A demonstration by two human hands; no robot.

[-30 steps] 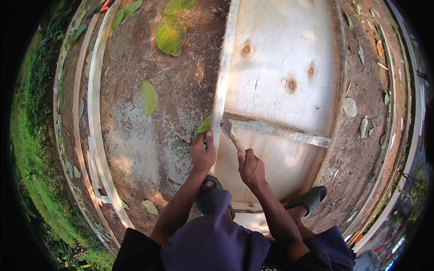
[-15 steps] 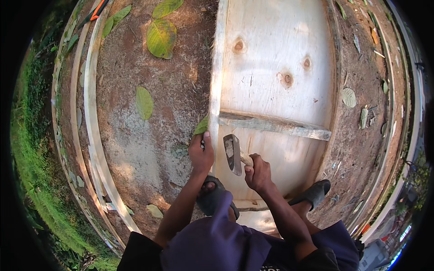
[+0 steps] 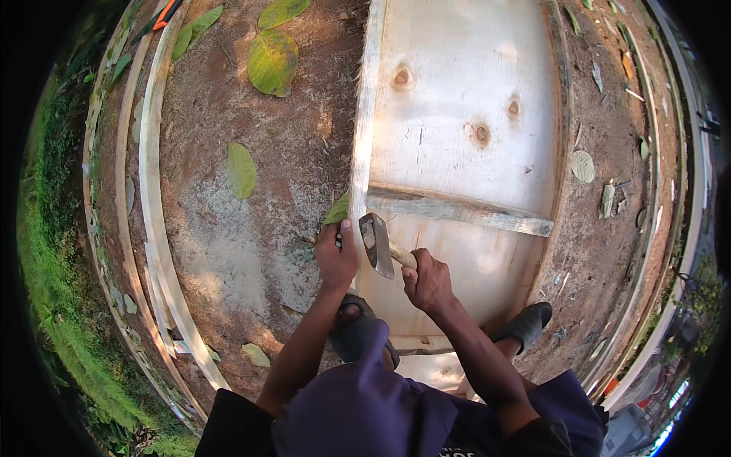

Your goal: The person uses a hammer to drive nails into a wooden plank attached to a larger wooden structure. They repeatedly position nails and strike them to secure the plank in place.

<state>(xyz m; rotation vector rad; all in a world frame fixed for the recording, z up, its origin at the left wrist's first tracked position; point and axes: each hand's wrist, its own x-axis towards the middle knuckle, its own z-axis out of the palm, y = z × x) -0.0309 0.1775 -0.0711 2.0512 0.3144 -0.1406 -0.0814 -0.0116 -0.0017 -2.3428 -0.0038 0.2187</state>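
**A:** Hatchet (image 3: 376, 244) status?

**B:** Hatchet is in my right hand (image 3: 428, 280), fist wrapped tight on the pale wooden handle. Blade is dark, points away from me, head raised just above the plywood sheet (image 3: 464, 91). It sits right next to the upright edge strip (image 3: 364, 129).

**A:** Left side?

**B:** My left hand (image 3: 336, 255) is clamped on the near end of that strip, thumb up along its face, fingers closed round it. Hands are near each other, blade between them.

**A:** What's on the sheet?

**B:** One weathered wooden batten (image 3: 464, 212) lies crosswise on the plywood, from the strip to the far right edge. Hatchet head is just below its left end. Can't tell if the blade touches anything.

**A:** Ground?

**B:** Bare reddish dirt with fallen leaves; one green leaf (image 3: 337, 211) tucked against the strip just above my left thumb. Long pale timber slats (image 3: 156, 228) lie well off to my left. My black sandal (image 3: 525, 326) rests at the plywood's near right corner.
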